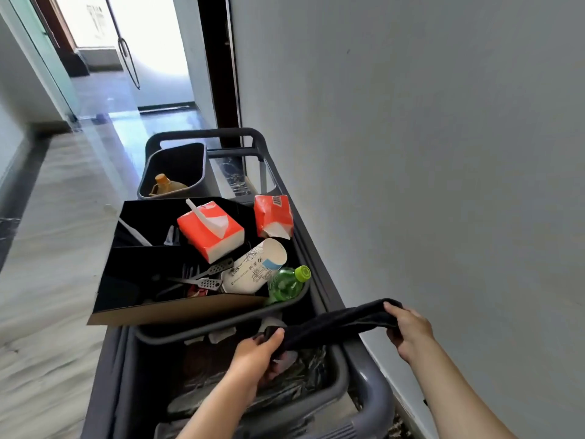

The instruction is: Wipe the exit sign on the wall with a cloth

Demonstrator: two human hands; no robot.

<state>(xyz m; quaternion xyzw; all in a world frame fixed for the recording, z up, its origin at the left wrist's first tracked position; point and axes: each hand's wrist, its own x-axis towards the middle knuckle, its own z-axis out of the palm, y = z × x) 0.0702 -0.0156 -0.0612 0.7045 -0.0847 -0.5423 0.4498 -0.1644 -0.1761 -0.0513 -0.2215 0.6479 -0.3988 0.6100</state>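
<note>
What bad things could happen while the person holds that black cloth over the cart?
The black cloth, stretched between the left hand and right hand, could sweep the green bottle leaning at the bin's edge. The black box overhangs the cart and might tip if bumped.

Cleaning cart (373, 403) parked beside the wall (411, 122)
Tissue packs (210, 229), a paper cup (253, 270) and a green bottle (289, 283) are piled in its tub.
</note>
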